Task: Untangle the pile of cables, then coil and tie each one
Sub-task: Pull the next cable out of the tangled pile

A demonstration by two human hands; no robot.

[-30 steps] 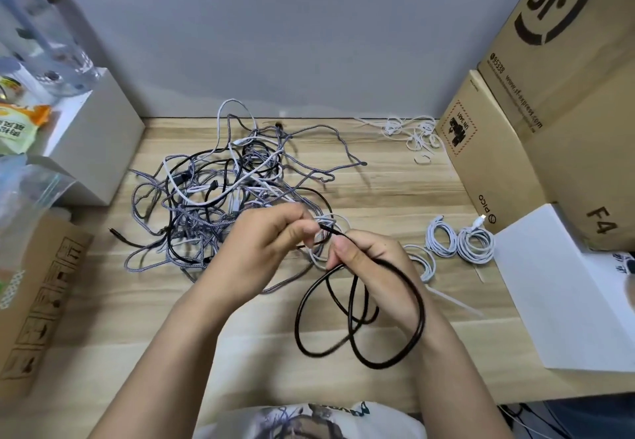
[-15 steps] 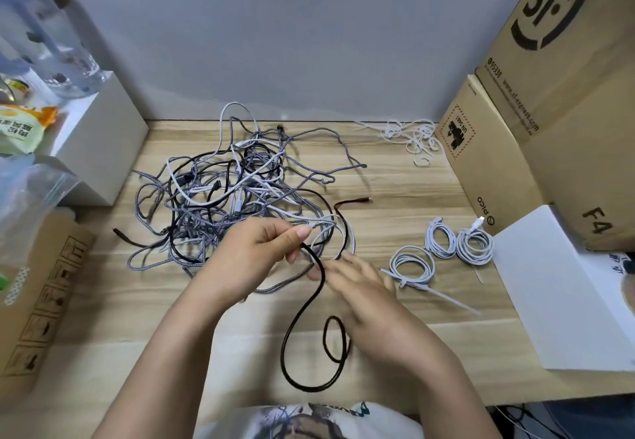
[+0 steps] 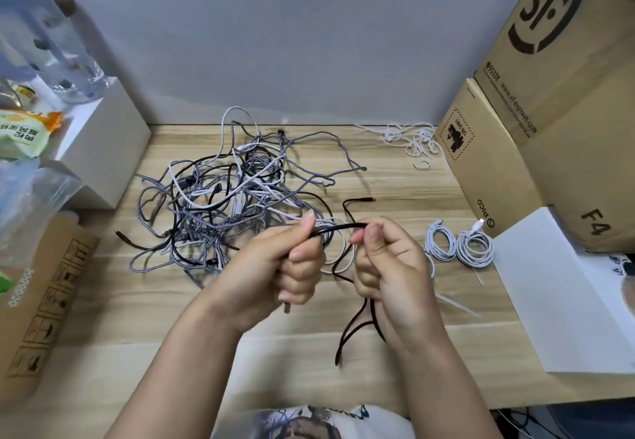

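Note:
A tangled pile of grey braided, black and white cables [image 3: 226,198] lies on the wooden table [image 3: 137,318] at centre left. My left hand [image 3: 292,260] and my right hand [image 3: 385,267] both grip one black cable [image 3: 338,227], a short stretch held taut between them above the table. Its one plug end pokes out below my left fist. The rest hangs in loops under my right hand [image 3: 350,332]. Another black end [image 3: 360,201] rises behind the hands. Two tied white coils [image 3: 460,244] lie to the right.
Loose white ties [image 3: 412,139] lie at the back right, one more [image 3: 457,304] beside my right hand. Cardboard boxes [image 3: 536,129] and a white box [image 3: 563,287] bound the right side. A white box [image 3: 103,143] and a cardboard box [image 3: 41,294] stand left.
The black loops in my right hand came undone and dropped. Both hands have risen and now grip the black cable as fists, stretching a short length between them.

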